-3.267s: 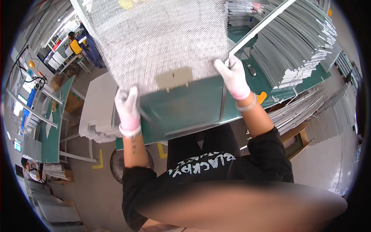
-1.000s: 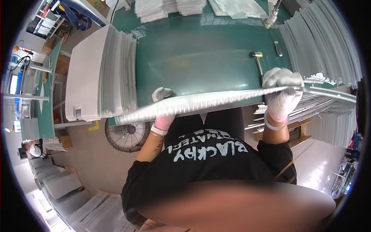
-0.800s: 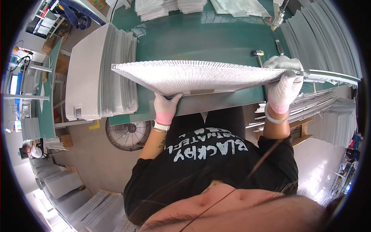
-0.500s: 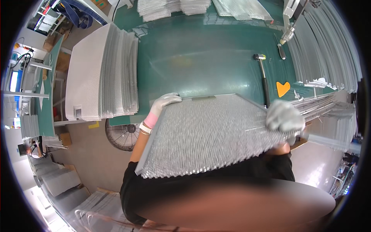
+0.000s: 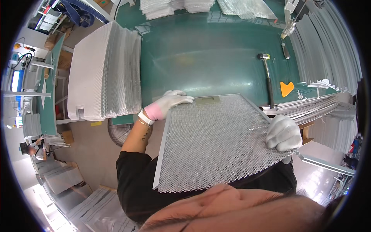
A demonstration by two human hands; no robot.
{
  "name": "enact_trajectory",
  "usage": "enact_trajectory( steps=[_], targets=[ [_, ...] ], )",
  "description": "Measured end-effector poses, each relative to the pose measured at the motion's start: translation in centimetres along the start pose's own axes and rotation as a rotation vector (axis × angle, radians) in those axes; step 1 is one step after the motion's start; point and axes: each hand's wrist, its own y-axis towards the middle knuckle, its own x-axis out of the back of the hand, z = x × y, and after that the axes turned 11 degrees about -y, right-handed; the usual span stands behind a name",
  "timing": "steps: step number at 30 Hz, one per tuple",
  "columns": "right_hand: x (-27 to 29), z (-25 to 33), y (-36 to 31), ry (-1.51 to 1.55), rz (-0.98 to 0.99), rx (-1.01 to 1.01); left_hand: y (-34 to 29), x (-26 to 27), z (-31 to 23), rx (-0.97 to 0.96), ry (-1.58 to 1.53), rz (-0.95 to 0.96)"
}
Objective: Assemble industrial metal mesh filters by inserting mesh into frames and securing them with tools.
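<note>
A silvery metal mesh filter panel (image 5: 210,143) leans at the table's near edge, over my lap. Thin grey frame strips line its left, far and right sides, while its near mesh edge is bare. A small recessed plate (image 5: 208,100) sits on the far strip. My left hand (image 5: 172,101), in a white glove with a pink cuff, holds the panel's far left corner, fingers along the far strip. At the right side, my gloved right hand (image 5: 284,133) is closed around the frame edge. A loose-ended metal strip (image 5: 326,162) sticks out rightward from beneath that hand.
A green table (image 5: 193,58) carries a mesh sheet stack (image 5: 89,73) at left and more mesh sheets (image 5: 247,8) at the back. A mallet (image 5: 268,81), an orange heart-shaped scraper (image 5: 286,89) and a screwdriver (image 5: 285,51) lie at right. Metal strips (image 5: 320,46) are piled beyond. A fan (image 5: 119,133) stands below left.
The panel's near edge has dropped and swung to the right. My left hand has moved right with the corner. My right hand, blurred before, is now steady at the right edge, slightly lower.
</note>
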Motion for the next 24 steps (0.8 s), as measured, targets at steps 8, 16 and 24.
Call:
enact_trajectory(
  steps=[8, 16, 24],
  targets=[
    [-1.5, 0.7, -0.7, -0.097, -0.262, -0.183, -1.5, -2.6, 3.6, 0.089, -0.208, -0.375],
    [-0.9, -3.6, 2.5, -0.375, -0.718, -0.462, -1.3, -5.7, 1.5, 0.448, 0.081, -0.809],
    [2.4, -7.3, 1.6, -0.352, -0.779, -0.620, -1.1, 0.8, -5.3, -0.402, -0.657, -0.910]
  ],
)
